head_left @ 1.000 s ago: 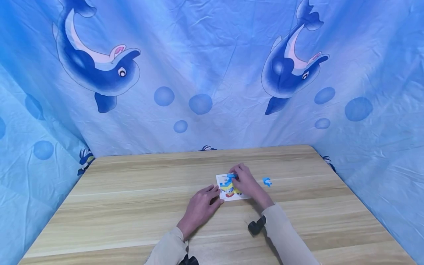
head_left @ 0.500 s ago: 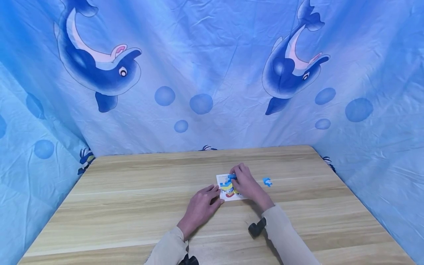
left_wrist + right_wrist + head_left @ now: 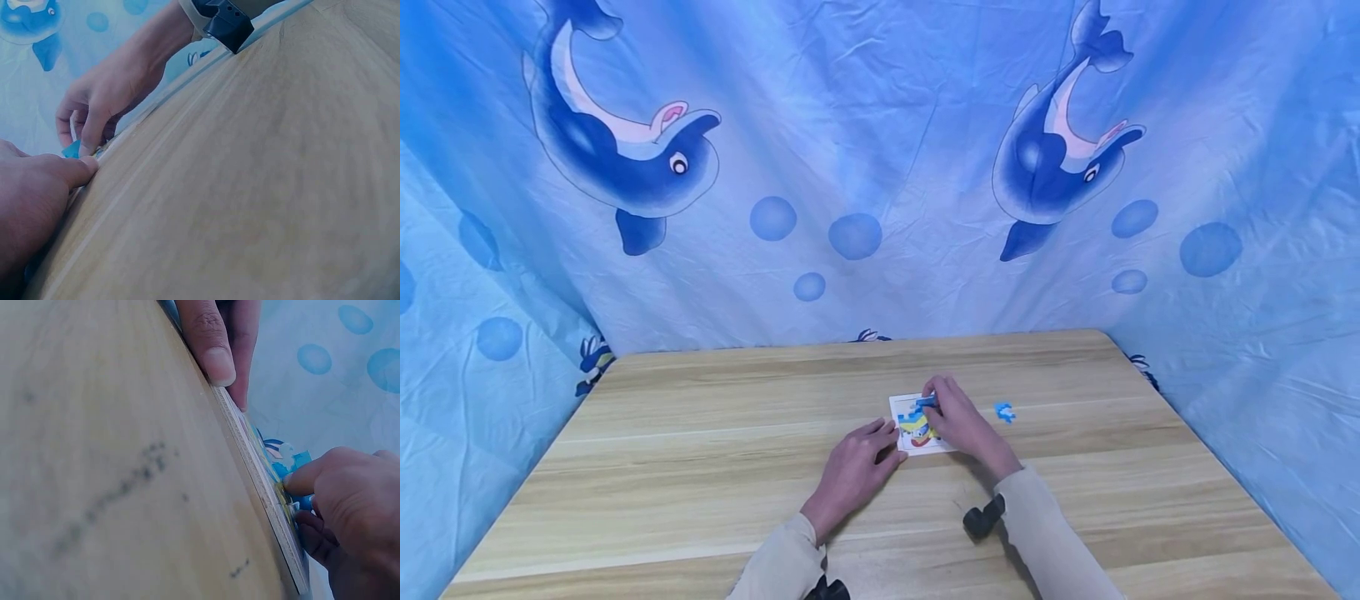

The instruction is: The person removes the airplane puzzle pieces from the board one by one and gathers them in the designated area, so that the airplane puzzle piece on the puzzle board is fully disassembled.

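Observation:
A small jigsaw puzzle (image 3: 931, 448) with a white border lies flat on the wooden table, its picture in yellow, red and blue. My left hand (image 3: 856, 468) rests at its left side, the thumb touching the near-left corner and the fingers on the left edge. Over the upper part of the puzzle, my right hand (image 3: 958, 418) pinches a blue jigsaw piece (image 3: 927, 402) between thumb and fingers. That piece (image 3: 301, 460) stands tilted above the board in the right wrist view. Right fingers hide the puzzle's right side. Another blue-and-white piece (image 3: 1004, 412) lies apart on the table, right of the puzzle.
The wooden table (image 3: 700, 467) stretches out on both sides of the hands. A blue curtain (image 3: 887, 167) with dolphins and bubbles hangs behind its far edge and along the sides. Each wrist wears a black camera (image 3: 981, 518).
My right hand has shifted slightly toward me over the puzzle, and the blue piece in its fingers has turned a little. The left hand and the loose piece have stayed put.

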The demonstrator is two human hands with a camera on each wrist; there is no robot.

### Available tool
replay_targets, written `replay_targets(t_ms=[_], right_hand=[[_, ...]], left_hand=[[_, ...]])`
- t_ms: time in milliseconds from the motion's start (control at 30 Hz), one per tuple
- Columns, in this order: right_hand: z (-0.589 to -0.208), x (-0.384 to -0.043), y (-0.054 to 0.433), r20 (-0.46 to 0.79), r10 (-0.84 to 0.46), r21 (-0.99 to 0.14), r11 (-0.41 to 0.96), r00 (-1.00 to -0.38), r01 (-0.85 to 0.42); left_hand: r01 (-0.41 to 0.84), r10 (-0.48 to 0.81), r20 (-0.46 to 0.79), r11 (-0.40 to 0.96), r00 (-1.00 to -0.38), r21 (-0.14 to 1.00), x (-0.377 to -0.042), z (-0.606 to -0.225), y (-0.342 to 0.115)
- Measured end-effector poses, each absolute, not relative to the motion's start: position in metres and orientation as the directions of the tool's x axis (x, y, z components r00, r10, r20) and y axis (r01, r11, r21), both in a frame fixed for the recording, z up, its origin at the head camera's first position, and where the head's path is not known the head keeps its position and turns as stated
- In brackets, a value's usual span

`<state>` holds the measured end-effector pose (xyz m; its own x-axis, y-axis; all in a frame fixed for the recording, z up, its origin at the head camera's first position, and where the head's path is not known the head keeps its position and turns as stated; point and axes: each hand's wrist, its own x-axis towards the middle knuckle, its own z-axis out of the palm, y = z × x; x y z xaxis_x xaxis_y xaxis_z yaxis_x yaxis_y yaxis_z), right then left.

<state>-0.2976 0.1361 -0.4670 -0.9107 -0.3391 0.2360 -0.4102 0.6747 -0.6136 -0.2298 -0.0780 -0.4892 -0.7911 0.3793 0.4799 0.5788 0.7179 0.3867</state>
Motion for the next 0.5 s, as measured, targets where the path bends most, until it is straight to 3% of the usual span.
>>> replay_targets(t_ms=[200,500], right_hand=[[-0.4664,-0.298,0.1364,0.199,-0.281,-0.661,0.669,-0.939,-0.341],[-0.4659,-0.2981,0.135,0.225,-0.333,-0.615,0.681,-0.916,-0.398]], left_hand=[[0.563,0.376,0.455,0.722,-0.807,0.403,-0.2291,-0.4881,-0.0785],[0.575,0.38,0.472,0.719,-0.796,0.391,-0.2297,-0.4891,-0.0789]])
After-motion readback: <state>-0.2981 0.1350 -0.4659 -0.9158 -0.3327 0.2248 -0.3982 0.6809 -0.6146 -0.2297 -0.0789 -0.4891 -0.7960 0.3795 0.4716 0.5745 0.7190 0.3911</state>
